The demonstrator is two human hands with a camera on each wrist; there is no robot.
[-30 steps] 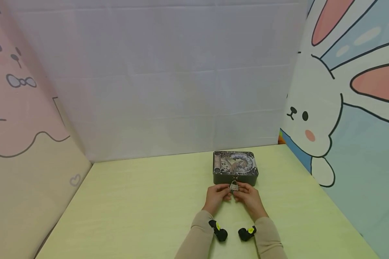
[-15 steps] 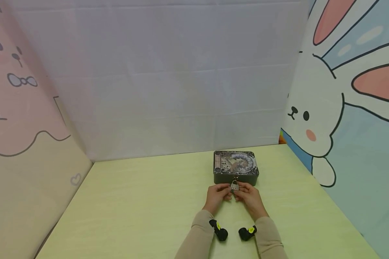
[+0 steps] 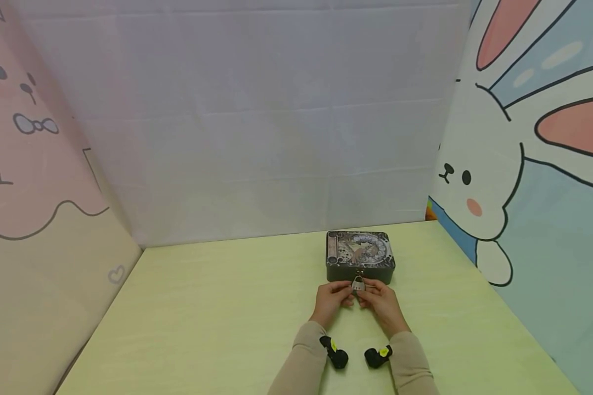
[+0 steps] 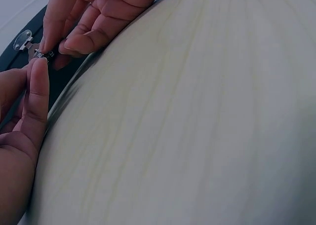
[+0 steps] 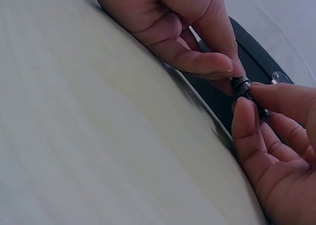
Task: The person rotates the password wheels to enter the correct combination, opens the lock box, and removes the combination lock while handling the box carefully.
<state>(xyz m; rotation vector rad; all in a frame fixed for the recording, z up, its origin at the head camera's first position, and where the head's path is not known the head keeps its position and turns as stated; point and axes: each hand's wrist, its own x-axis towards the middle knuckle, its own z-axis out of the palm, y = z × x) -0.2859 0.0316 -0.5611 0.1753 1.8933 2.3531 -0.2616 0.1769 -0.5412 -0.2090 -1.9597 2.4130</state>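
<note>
A small silver combination padlock (image 3: 358,286) hangs at the metal clasp (image 3: 359,272) on the front of a dark rectangular tin box (image 3: 361,249) with a printed lid. My left hand (image 3: 328,302) pinches the lock's left side with thumb and fingertips. From the other side, my right hand (image 3: 383,304) pinches it too. Close up in the right wrist view, the lock's black dials (image 5: 242,85) carry small white marks, and the fingertips of both hands lie against them. Fingers cover much of the lock body in both wrist views. The lid is down.
The box stands on a pale yellow-green table (image 3: 202,318), toward the back right. Behind it hangs a white cloth wall (image 3: 257,126). Cartoon-printed panels (image 3: 548,230) flank the table. Black wrist cameras (image 3: 338,358) sit at both inner wrists, over the tabletop.
</note>
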